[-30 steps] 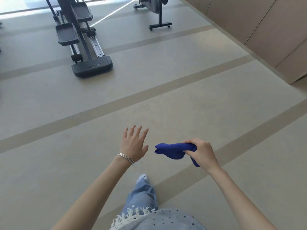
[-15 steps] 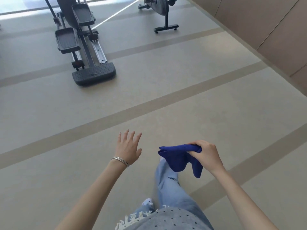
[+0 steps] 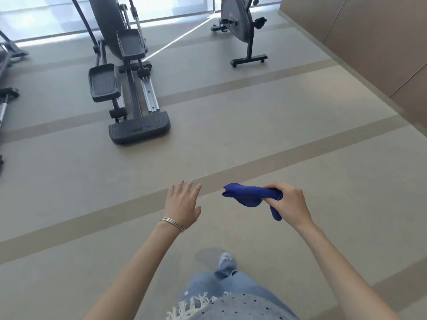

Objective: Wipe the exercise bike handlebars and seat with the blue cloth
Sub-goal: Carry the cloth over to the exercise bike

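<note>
My right hand (image 3: 290,204) grips a bunched blue cloth (image 3: 248,195), whose free end sticks out to the left and a corner hangs below my fingers. My left hand (image 3: 182,205) is held out beside it with fingers spread and holds nothing; a thin bracelet sits on its wrist. The exercise bike (image 3: 240,21) stands far ahead at the upper right. Only its dark body, pedal and floor stand show; the handlebars and seat are cut off by the top edge.
A grey elliptical trainer (image 3: 129,86) stands ahead on the left, with more machine parts (image 3: 4,72) at the left edge. A brown panelled wall (image 3: 369,40) runs along the right. Beige floor with darker stripes lies between me and the machines.
The view has tilted up and moved forward, so the bike and elliptical show more fully and closer. My feet have stepped. Both hands keep their pose, the cloth still in the right.
</note>
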Tool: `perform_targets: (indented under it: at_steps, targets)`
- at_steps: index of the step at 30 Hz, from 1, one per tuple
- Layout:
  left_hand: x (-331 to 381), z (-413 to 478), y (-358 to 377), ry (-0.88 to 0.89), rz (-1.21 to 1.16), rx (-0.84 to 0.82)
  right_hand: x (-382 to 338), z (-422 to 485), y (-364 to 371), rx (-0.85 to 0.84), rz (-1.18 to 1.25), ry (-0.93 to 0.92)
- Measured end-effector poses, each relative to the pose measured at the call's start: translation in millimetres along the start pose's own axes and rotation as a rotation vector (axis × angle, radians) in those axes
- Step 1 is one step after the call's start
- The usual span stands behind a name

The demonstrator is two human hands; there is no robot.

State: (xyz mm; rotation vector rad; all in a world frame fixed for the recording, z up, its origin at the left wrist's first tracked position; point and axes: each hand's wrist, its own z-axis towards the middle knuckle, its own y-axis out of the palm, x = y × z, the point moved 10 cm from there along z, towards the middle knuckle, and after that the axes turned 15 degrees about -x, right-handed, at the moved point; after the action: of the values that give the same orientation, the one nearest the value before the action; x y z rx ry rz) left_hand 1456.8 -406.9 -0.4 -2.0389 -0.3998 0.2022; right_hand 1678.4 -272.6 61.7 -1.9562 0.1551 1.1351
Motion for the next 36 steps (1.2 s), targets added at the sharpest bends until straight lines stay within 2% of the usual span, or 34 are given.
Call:
perform_targets:
  at_steps: [12, 26, 36]
  targets:
    - [-1, 169, -57, 0.069, 0.075, -0.097, 31, 148, -38, -0.072, 0.031, 0.150]
    - [-89, 395, -215, 0.125, 0.143, -0.049, -46, 403, -113, 0.080, 0.012, 0.093]
    - [-111, 515, -256, 0.120, 0.082, -0.077, -40, 544, -126, -0.041, 0.021, 0.110]
